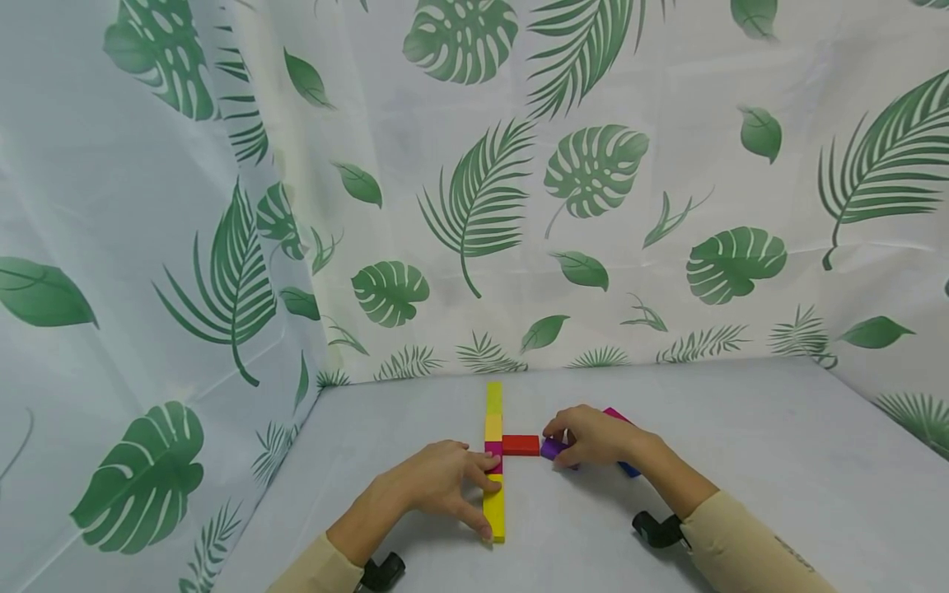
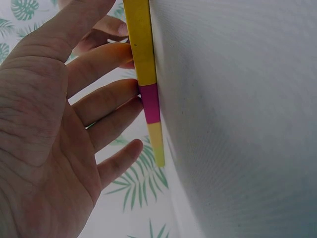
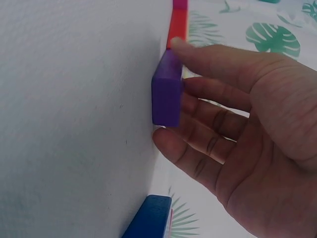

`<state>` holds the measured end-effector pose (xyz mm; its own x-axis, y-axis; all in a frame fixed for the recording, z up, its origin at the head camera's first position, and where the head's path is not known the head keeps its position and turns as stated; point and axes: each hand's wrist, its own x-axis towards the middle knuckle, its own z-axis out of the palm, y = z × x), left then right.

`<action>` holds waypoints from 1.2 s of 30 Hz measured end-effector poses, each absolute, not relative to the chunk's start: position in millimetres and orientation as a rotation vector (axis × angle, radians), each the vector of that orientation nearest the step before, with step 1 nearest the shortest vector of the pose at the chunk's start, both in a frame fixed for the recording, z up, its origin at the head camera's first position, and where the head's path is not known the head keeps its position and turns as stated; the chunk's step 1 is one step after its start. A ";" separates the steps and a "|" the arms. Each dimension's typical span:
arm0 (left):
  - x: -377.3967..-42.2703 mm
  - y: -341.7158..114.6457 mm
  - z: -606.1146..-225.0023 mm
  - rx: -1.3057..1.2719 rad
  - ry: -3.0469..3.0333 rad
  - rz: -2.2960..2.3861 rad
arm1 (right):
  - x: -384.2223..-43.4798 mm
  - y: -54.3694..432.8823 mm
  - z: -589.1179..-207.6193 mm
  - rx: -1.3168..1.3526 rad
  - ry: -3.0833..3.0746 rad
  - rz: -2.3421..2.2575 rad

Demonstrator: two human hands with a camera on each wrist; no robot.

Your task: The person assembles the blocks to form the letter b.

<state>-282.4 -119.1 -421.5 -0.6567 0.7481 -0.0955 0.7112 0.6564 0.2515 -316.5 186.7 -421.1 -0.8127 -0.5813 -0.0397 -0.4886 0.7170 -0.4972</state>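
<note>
A pale table (image 1: 778,428) stood enclosed by white, leaf-printed sheeting as a person worked with colored blocks. Green monstera leaves and palm fronds covered the back sheet (image 1: 415,231), which hung to the table's far edge, wrinkled in places, while the left sheet (image 1: 96,198) fell in soft folds and looked bluer and dimmer. More printed foliage ran down the right side.

On the tabletop, a straight row pointed toward the back sheet: a yellow block (image 1: 495,511) nearest the person, then a magenta block (image 1: 493,449), an orange-yellow block (image 1: 493,427) and a greenish-yellow block (image 1: 494,397). A red block (image 1: 521,445) jutted rightward from the magenta one.

The left hand (image 1: 445,478) rested its fingertips along the row's left side, fingers spread and loose, against the yellow and magenta pieces. The right hand (image 1: 596,436) gripped a purple block (image 1: 553,449) between thumb and fingers at the red block's outer end; whether the two touched could not be told. The hands were apart, the red block lying between them.

Beyond the right hand, partly hidden, lay a pink block (image 1: 617,413) and a blue block (image 1: 629,469). Beige sleeves (image 1: 749,543) covered both forearms, with black wrist devices (image 1: 656,529) below.
</note>
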 end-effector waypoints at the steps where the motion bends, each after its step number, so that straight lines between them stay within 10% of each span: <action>1: -282.6 -119.0 -421.7 1.187 2.681 0.290 | -316.4 186.7 -421.1 -0.857 2.728 -0.713; 36: -280.5 -119.2 -419.1 1.195 2.683 0.297 | -316.7 187.0 -420.5 -0.848 2.721 -0.731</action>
